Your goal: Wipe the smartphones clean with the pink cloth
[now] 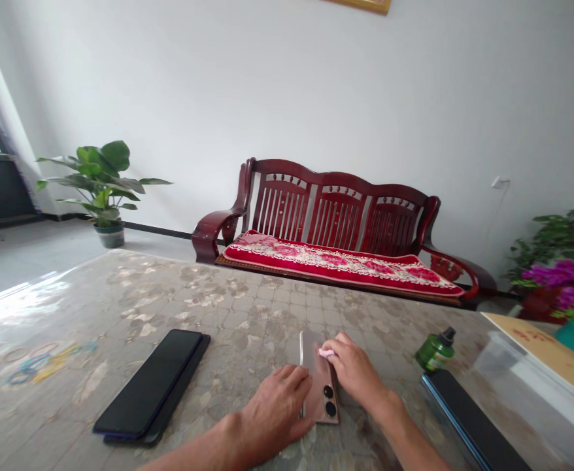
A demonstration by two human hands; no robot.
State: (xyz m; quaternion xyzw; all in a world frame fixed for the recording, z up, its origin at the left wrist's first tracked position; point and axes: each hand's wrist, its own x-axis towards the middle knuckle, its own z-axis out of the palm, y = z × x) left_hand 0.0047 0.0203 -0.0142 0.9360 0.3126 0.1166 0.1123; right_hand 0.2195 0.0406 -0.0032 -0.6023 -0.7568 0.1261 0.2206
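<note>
A rose-gold smartphone (319, 376) lies back side up on the patterned tablecloth, with two round black camera lenses at the end nearer me. My left hand (280, 405) grips its left edge, fingers bent over the side and thumb by the near end. My right hand (353, 366) is closed in a pinch on a small pale pink-white piece (326, 352), held against or just over the phone's back. Whether this piece is soft or hard I cannot tell.
Two stacked dark phones (152, 383) lie at left, near some coloured rubber bands (46, 363). At right are a green bottle (435, 350), another phone (468, 418) and a clear plastic box (527, 386). Beyond the table (238, 307) stands a wooden bench (336, 209).
</note>
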